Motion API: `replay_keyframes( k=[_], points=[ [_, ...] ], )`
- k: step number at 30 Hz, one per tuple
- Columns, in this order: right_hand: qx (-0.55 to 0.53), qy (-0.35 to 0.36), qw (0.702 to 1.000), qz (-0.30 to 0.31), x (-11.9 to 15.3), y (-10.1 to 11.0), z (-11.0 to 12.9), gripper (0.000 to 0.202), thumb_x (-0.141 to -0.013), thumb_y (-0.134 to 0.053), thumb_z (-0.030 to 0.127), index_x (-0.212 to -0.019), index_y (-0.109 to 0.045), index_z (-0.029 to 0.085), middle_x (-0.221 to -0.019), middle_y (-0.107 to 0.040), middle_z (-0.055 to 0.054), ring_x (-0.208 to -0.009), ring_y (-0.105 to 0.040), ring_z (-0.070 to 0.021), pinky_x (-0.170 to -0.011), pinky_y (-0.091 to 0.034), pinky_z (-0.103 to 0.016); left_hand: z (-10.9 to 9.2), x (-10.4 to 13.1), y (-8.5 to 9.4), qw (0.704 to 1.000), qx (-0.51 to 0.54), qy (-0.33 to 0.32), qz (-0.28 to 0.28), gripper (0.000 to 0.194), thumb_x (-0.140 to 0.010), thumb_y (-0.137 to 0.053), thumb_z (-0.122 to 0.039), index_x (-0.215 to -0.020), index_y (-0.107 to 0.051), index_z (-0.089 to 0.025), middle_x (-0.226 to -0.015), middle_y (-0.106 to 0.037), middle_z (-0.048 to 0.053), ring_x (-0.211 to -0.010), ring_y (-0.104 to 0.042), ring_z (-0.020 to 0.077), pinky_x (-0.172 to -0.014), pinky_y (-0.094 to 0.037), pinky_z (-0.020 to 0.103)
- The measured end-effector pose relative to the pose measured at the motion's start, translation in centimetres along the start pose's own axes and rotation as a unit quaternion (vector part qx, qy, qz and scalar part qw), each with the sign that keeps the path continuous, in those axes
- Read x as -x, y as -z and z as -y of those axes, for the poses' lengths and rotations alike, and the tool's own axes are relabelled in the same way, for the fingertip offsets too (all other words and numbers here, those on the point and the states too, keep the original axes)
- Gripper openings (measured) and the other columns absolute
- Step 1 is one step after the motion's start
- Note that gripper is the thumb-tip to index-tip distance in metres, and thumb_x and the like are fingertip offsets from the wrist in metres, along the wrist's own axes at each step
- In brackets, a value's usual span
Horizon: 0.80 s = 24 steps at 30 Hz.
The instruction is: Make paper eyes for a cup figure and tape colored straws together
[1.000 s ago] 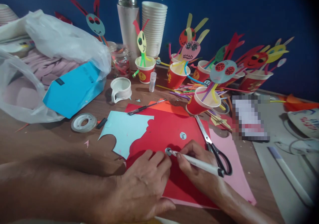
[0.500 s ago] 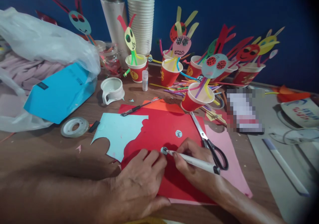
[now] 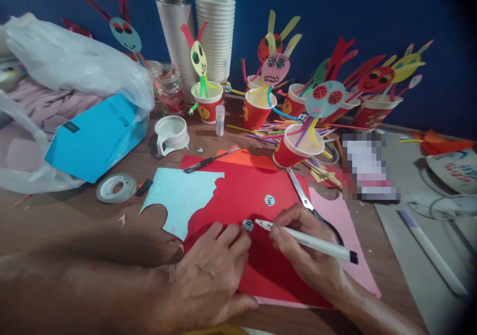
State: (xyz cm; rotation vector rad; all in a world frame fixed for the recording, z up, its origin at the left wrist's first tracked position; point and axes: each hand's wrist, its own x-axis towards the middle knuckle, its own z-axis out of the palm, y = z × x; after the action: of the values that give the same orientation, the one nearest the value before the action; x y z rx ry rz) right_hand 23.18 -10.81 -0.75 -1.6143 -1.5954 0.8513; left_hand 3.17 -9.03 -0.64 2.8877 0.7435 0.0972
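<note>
My left hand (image 3: pixel 218 270) lies on red paper (image 3: pixel 238 196), thumb stretched out apart from the bent fingers. Its fingertips rest against the left edge of a small light-blue paper circle (image 3: pixel 248 224) bearing short black marks. A white marker (image 3: pixel 316 243) is gripped in my right hand (image 3: pixel 305 235), its tip just right of that circle and apart from it. Farther up on the red sheet lies another light-blue circle (image 3: pixel 269 200) with black lettering. Scissors (image 3: pixel 307 203) lie beside my right hand, which hides part of their handles.
Light-blue paper (image 3: pixel 186 196) and pink paper (image 3: pixel 335 215) flank the red sheet. A pen (image 3: pixel 204 163), tape roll (image 3: pixel 116 188) and white cup (image 3: pixel 172 133) lie beyond. Red cups with paper-faced figures (image 3: pixel 298 146) stand behind, near stacked cups (image 3: pixel 215 37). A phone (image 3: pixel 368 168) lies right.
My right hand has drawn the marker tip off the small circle, slightly to the right. More black marking shows on the circle. My left hand stays in place.
</note>
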Motion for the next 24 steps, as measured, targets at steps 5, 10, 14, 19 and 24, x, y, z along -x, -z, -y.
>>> replay_keyframes(
  k=[5,10,14,19,24],
  points=[
    [-0.092,-0.018,0.995,-0.039,-0.2,-0.1,0.0,0.013,-0.082,-0.056,0.03,-0.088,-0.05,0.02,-0.07,-0.063,0.0,-0.061,-0.061,-0.0131,-0.057,-0.05,-0.023,-0.2,0.2,-0.4,0.999,-0.006,0.026,-0.022,0.063,-0.084,-0.029,-0.059,-0.117,-0.052,-0.01,-0.119,-0.051,0.012,-0.11,-0.038,0.027,-0.096,-0.025,0.042],
    [-0.116,-0.001,0.993,-0.039,-0.5,-0.7,-0.3,0.018,-0.084,-0.054,0.031,-0.097,-0.05,0.02,-0.083,-0.068,-0.004,-0.068,-0.065,-0.0142,-0.063,-0.053,-0.025,-0.1,0.1,0.4,1.0,-0.003,0.011,0.002,0.064,-0.085,-0.027,-0.057,-0.124,-0.046,-0.009,-0.121,-0.049,0.016,-0.111,-0.038,0.0288,-0.093,-0.028,0.043],
    [-0.095,0.03,0.992,-0.073,-0.6,-1.2,-0.6,0.019,-0.085,-0.05,0.035,-0.098,-0.052,0.02,-0.075,-0.069,-0.003,-0.064,-0.066,-0.0148,-0.06,-0.054,-0.025,0.6,0.2,1.6,1.0,0.009,-0.013,-0.006,0.059,-0.087,-0.03,-0.053,-0.12,-0.049,-0.008,-0.117,-0.052,0.016,-0.104,-0.044,0.0273,-0.086,-0.033,0.04],
    [-0.041,0.058,0.996,-0.057,-0.5,-1.0,-0.4,0.016,-0.085,-0.051,0.031,-0.097,-0.054,0.022,-0.074,-0.069,-0.001,-0.066,-0.066,-0.0134,-0.062,-0.052,-0.022,1.9,0.4,1.9,0.999,0.01,-0.016,-0.04,0.05,-0.086,-0.037,-0.047,-0.114,-0.055,-0.009,-0.113,-0.057,0.013,-0.096,-0.048,0.0251,-0.084,-0.035,0.04],
    [-0.044,0.059,0.997,-0.033,-0.4,-0.6,0.0,0.014,-0.085,-0.051,0.028,-0.097,-0.054,0.022,-0.074,-0.069,0.0,-0.066,-0.066,-0.0123,-0.058,-0.05,-0.018,2.8,0.0,1.7,0.999,0.011,-0.05,-0.002,0.05,-0.085,-0.04,-0.048,-0.114,-0.055,-0.009,-0.121,-0.054,0.013,-0.101,-0.046,0.0264,-0.083,-0.036,0.04]
  ],
)
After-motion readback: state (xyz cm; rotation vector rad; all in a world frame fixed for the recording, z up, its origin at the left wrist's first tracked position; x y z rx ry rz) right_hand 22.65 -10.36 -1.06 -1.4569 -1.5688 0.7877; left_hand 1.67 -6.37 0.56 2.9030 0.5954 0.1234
